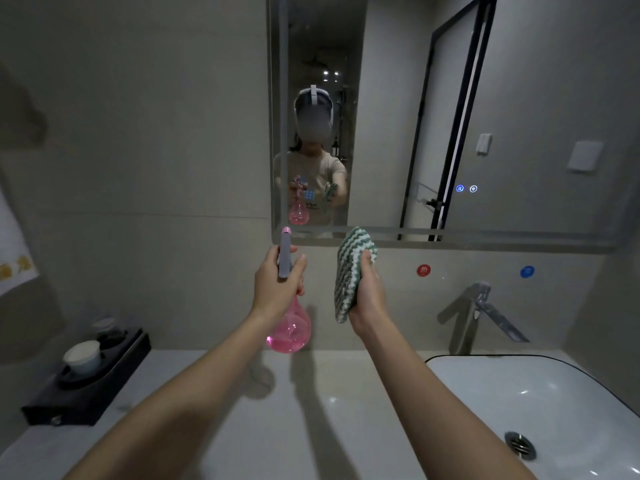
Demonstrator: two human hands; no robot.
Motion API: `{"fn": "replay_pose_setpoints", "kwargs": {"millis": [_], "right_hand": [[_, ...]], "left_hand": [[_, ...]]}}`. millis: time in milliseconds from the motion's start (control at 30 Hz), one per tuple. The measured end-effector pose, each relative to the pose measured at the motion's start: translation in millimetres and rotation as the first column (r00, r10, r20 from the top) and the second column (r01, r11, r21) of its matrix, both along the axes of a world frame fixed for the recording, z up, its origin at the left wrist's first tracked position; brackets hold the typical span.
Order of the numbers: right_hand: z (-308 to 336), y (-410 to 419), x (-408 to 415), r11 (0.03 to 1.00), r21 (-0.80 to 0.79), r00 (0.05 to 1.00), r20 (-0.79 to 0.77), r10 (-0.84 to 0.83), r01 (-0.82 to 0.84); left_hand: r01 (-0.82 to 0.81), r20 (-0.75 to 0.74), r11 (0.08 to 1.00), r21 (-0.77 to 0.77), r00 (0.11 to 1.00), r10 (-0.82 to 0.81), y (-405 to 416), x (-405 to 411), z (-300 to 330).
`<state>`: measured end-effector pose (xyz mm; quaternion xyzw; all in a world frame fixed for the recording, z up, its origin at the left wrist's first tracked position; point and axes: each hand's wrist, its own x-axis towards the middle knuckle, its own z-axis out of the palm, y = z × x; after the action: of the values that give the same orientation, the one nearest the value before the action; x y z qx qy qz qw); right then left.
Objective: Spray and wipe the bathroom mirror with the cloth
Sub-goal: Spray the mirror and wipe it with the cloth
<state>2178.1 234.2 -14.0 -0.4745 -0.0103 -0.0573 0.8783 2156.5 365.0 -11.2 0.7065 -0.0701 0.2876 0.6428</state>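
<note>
The bathroom mirror (pixel 519 98) hangs on the wall ahead, its lower edge just above both hands. My left hand (pixel 277 282) grips the neck of a pink spray bottle (pixel 291 330) with a grey head and a pink nozzle pointing at the mirror's lower left part. My right hand (pixel 369 292) holds a folded green-and-white striped cloth (pixel 349 271) upright, just below the mirror's bottom edge. Both hands are raised over the counter, and the mirror reflects them.
A white sink basin (pixel 540 403) with a drain sits at lower right, and a chrome faucet (pixel 474 313) stands behind it. At left a black tray (pixel 104 386) carries a white cup (pixel 83 356). A towel (pixel 14 251) hangs at the far left. The pale counter (pixel 277 427) runs below my arms.
</note>
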Motion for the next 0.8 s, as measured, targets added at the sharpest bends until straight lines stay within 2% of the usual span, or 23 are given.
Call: {"fn": "replay_pose_setpoints", "kwargs": {"millis": [467, 800], "right_hand": [[1, 38, 101, 0.984, -0.095, 0.984, -0.081, -0.157, 0.149], [19, 21, 116, 0.984, -0.078, 0.986, -0.037, -0.161, 0.158]], "left_hand": [[0.080, -0.144, 0.994, -0.074, 0.986, -0.090, 37, 118, -2], [0.078, -0.183, 0.996, -0.053, 0.979, -0.086, 24, 143, 11]]}}
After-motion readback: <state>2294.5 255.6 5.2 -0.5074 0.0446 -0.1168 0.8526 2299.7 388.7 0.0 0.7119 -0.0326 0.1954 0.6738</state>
